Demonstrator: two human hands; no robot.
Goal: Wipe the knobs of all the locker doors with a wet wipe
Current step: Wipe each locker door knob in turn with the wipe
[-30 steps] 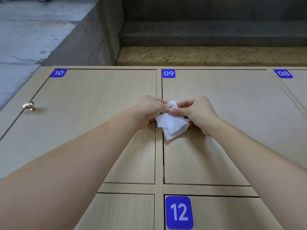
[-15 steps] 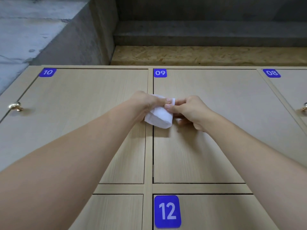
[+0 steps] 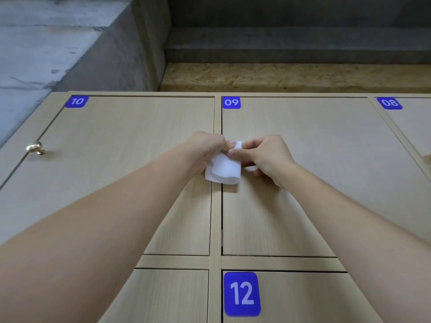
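Locker bank: I saw pale wood-grain lockers (image 3: 303,183) filling most of the head view, with concrete wall and a strip of chipboard beyond their top edge.
Door 10: the door with the blue label 10 (image 3: 76,101) sat at the left; my left forearm crossed its lower part.
Door 09: the door with the blue label 09 (image 3: 231,102) sat in the middle, and both of my hands were held in front of its left edge, over the upright strip between doors 10 and 09.
Door 08: only a sliver with the blue label 08 (image 3: 389,103) showed at the right edge.
Door 12: the label 12 (image 3: 241,293) marked the door below 09.
Left hand: my left hand (image 3: 207,148) was curled, thumb and fingers pinching the upper left part of the wet wipe.
Right hand: my right hand (image 3: 265,155) was curled too, its thumb and forefinger pinching the wipe's top edge; the fingertips of both hands nearly met there.
Wet wipe: the white wet wipe (image 3: 225,170) hung folded between the hands, its loose lower edge drooping in front of the door seam.
Knob: a brass knob (image 3: 35,148) stood on the left edge of door 10, well apart from the hands and wipe.
Far-right knob: a glint at the right border beside door 08 was too cropped for me to tell.
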